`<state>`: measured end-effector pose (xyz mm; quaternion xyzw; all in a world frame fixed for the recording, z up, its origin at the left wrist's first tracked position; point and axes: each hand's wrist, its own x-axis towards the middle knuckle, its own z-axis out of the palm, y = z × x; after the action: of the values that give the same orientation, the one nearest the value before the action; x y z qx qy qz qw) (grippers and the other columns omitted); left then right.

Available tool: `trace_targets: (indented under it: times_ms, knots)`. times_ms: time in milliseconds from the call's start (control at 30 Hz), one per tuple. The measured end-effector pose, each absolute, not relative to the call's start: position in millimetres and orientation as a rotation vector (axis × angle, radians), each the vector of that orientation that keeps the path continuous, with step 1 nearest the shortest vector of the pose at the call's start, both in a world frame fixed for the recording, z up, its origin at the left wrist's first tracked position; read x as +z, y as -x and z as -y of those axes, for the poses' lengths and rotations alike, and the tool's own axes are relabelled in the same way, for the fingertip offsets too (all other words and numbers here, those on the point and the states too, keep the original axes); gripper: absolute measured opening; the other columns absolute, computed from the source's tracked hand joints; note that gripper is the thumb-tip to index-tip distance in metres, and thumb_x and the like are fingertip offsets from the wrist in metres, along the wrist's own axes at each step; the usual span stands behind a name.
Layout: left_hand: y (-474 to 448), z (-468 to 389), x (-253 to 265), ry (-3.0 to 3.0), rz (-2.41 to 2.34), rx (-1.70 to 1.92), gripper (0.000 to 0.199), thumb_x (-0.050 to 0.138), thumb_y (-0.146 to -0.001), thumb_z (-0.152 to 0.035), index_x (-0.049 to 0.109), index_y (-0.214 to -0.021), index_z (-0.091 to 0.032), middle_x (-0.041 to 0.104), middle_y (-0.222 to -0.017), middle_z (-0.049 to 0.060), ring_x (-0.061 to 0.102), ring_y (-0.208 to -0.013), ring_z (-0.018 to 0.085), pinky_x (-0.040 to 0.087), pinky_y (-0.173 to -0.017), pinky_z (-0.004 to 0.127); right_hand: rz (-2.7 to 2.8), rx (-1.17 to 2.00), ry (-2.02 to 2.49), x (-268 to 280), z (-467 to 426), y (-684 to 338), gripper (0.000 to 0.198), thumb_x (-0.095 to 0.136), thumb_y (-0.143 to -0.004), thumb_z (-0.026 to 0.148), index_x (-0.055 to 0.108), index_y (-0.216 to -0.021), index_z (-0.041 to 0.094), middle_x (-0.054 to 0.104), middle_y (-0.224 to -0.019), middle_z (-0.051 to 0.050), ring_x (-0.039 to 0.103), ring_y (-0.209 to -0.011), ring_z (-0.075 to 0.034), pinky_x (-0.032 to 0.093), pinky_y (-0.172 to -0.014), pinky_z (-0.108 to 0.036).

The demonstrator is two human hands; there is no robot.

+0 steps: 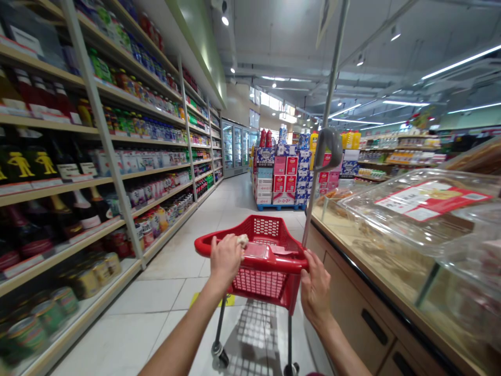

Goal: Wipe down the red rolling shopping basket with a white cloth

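Note:
A red plastic shopping cart (268, 263) stands in front of me in the aisle. My left hand (226, 261) is closed over the left part of its handle. By that thumb and forefinger sits a small, whitish, crumpled item (242, 241), whose kind I cannot make out. My right hand (315, 284) grips the handle's right end from the outer side, its fingers bent against the rim. A flat pinkish panel lies behind the handle, and the basket's bottom is mostly hidden by it.
Shelves of bottles and cans (152, 136) line the left side. Close on the right runs a food counter (352, 292) with clear plastic packs (391, 235) and a metal pole (332, 68). Stacked drink cartons (285, 175) stand on a blue pallet ahead. Tiled floor (164, 292) stretches between.

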<state>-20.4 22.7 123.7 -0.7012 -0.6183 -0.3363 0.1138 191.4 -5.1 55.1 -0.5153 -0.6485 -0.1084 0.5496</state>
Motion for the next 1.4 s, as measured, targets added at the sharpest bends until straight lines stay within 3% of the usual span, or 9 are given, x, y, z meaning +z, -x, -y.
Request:
trace_targets:
  times_ms: [167,333,567,767,967,1067,1167,1300,1400]
  knots:
    - [-1,-16,117,2.323,1.424,-0.993,0.028,0.037,-0.08,-0.02,0.055,-0.101,-0.021,0.06,-0.111,0.006,0.051,-0.107,0.018,0.021,-0.103,0.047,1.544,-0.299,1.202,54,5,-196,0.039,0.028,-0.086,0.029,0.037,-0.124,0.022,0.048,-0.122,-0.01,0.041,-0.116,-0.022,0.032,-0.087,-0.042]
    - [35,-29,124,2.039,1.866,-0.972,0.027,0.032,-0.082,-0.024,0.057,-0.093,-0.021,0.064,-0.102,0.006,0.056,-0.097,0.02,0.023,-0.099,0.051,1.562,-0.283,1.212,55,6,-194,0.039,0.028,-0.087,0.028,0.037,-0.124,0.023,0.048,-0.122,-0.01,0.039,-0.117,-0.023,0.033,-0.086,-0.042]
    - [-3,-15,121,2.375,1.446,-0.959,0.027,0.038,-0.08,-0.021,0.055,-0.101,-0.022,0.06,-0.112,0.004,0.05,-0.108,0.017,0.019,-0.104,0.046,1.562,-0.275,1.221,53,6,-196,0.037,0.028,-0.087,0.029,0.038,-0.122,0.022,0.045,-0.125,-0.01,0.039,-0.117,-0.021,0.03,-0.089,-0.043]
    - [8,-24,128,2.145,1.803,-0.974,0.026,0.035,-0.082,-0.022,0.056,-0.096,-0.021,0.061,-0.109,0.006,0.052,-0.105,0.021,0.021,-0.1,0.053,1.56,-0.258,1.227,56,7,-193,0.037,0.027,-0.087,0.029,0.038,-0.122,0.023,0.045,-0.124,-0.01,0.037,-0.118,-0.021,0.03,-0.089,-0.042]
    - [-39,-13,117,2.528,1.265,-0.907,0.028,0.038,-0.081,-0.02,0.053,-0.104,-0.022,0.059,-0.113,0.003,0.047,-0.111,0.016,0.018,-0.105,0.044,1.561,-0.305,1.217,52,5,-199,0.037,0.028,-0.087,0.028,0.038,-0.122,0.022,0.046,-0.124,-0.01,0.04,-0.116,-0.021,0.03,-0.088,-0.042]
    - [-29,-17,123,2.382,1.58,-0.909,0.028,0.033,-0.083,-0.023,0.054,-0.101,-0.021,0.059,-0.111,0.005,0.049,-0.109,0.018,0.014,-0.104,0.05,1.587,-0.324,1.23,56,6,-204,0.038,0.029,-0.087,0.027,0.037,-0.123,0.021,0.05,-0.121,-0.011,0.042,-0.114,-0.021,0.032,-0.085,-0.04]
    - [-18,-22,130,2.277,1.846,-0.905,0.036,0.032,-0.083,-0.027,0.048,-0.112,-0.017,0.05,-0.123,0.011,0.041,-0.117,0.022,0.016,-0.103,0.051,1.61,-0.367,1.24,70,8,-190,0.037,0.031,-0.086,0.025,0.039,-0.122,0.02,0.05,-0.122,-0.011,0.044,-0.113,-0.02,0.032,-0.085,-0.039]
    - [-8,-22,135,2.466,1.832,-0.936,0.058,0.039,-0.076,-0.026,0.026,-0.13,-0.008,0.028,-0.138,0.014,0.022,-0.128,0.022,0.02,-0.103,0.044,1.833,-0.314,1.155,96,5,-150,0.036,0.032,-0.085,0.024,0.047,-0.118,0.019,0.047,-0.125,-0.01,0.042,-0.116,-0.019,0.03,-0.092,-0.038]
    - [20,-25,130,2.384,1.894,-0.993,0.057,0.035,-0.076,-0.026,0.026,-0.13,-0.012,0.03,-0.137,0.013,0.024,-0.127,0.022,0.022,-0.101,0.048,1.936,-0.19,1.242,109,-3,-128,0.033,0.038,-0.085,0.03,0.051,-0.114,0.022,0.052,-0.121,-0.007,0.043,-0.114,-0.021,0.026,-0.096,-0.044]
